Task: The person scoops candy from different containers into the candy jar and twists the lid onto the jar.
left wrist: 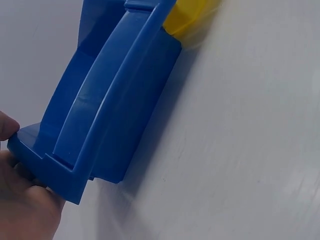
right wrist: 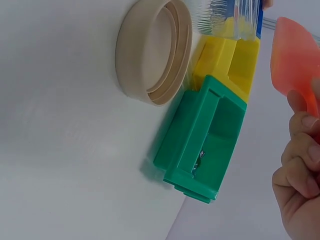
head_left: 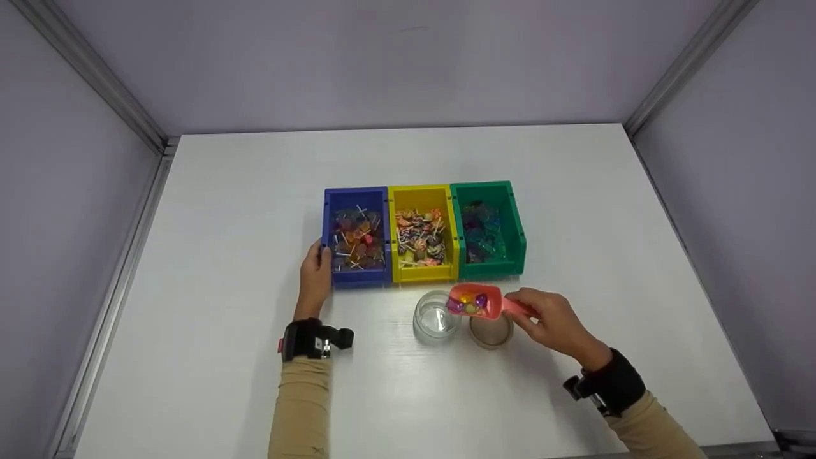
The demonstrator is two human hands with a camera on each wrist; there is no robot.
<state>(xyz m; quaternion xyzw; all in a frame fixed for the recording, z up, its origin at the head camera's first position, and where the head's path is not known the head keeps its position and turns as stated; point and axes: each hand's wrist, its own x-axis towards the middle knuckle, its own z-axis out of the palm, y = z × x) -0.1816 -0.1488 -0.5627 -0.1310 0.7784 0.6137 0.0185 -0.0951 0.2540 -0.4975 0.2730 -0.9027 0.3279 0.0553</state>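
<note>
My left hand [head_left: 315,274] grips the front left corner of the blue bin [head_left: 357,276]; in the left wrist view the thumb and fingers [left wrist: 25,205] pinch that corner [left wrist: 115,110]. My right hand [head_left: 551,322] holds the handle of a pink scoop [head_left: 475,301] that carries a few coloured candies. The scoop hovers just right of a clear glass jar [head_left: 435,319] and above a beige lid [head_left: 491,331] lying on the table. The right wrist view shows the fingers [right wrist: 300,175] curled on the scoop [right wrist: 295,60], with the lid [right wrist: 150,55] beyond.
Three bins stand in a row: the blue one with lollipops, a yellow one [head_left: 423,273] with lollipops, a green one [head_left: 491,266] with wrapped candies. They sit on a white table [head_left: 223,350] enclosed by grey walls and metal rails.
</note>
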